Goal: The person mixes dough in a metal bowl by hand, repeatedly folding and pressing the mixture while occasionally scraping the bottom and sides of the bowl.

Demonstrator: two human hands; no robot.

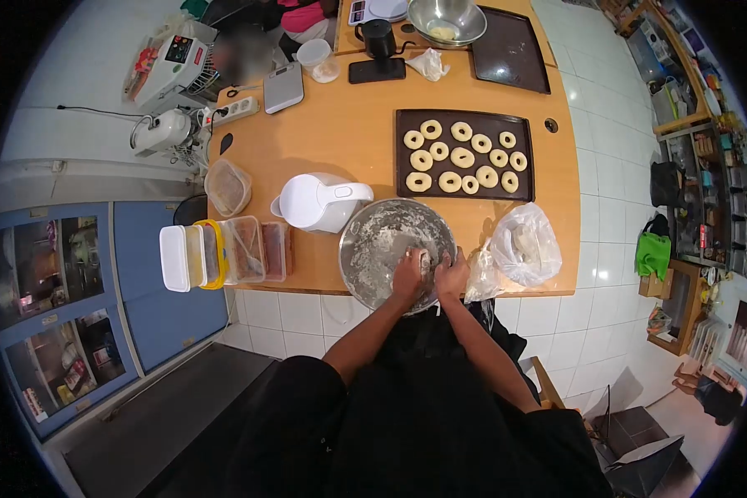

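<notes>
A steel mixing bowl [358,264] stands at the table's front edge, its inside smeared with flour and bits of dough. My left hand [408,275] is inside it, fingers curled against a pale lump of dough [426,261]. At the bowl's right side my right hand [451,275] is closed over the rim. Just right of that hand lie a crumpled clear plastic bag [483,275] and a larger plastic bag [524,245] with something whitish inside. Behind the bowl, a dark baking tray [405,184] carries several dough rings [462,158].
A white electric kettle [311,203] stands left of the bowl, beside several plastic containers [245,249]. Farther back are a kitchen scale [284,88], a phone [377,70], a black pot [378,38], another metal bowl [448,23] and a second tray [510,50]. Another person [307,18] is across the table.
</notes>
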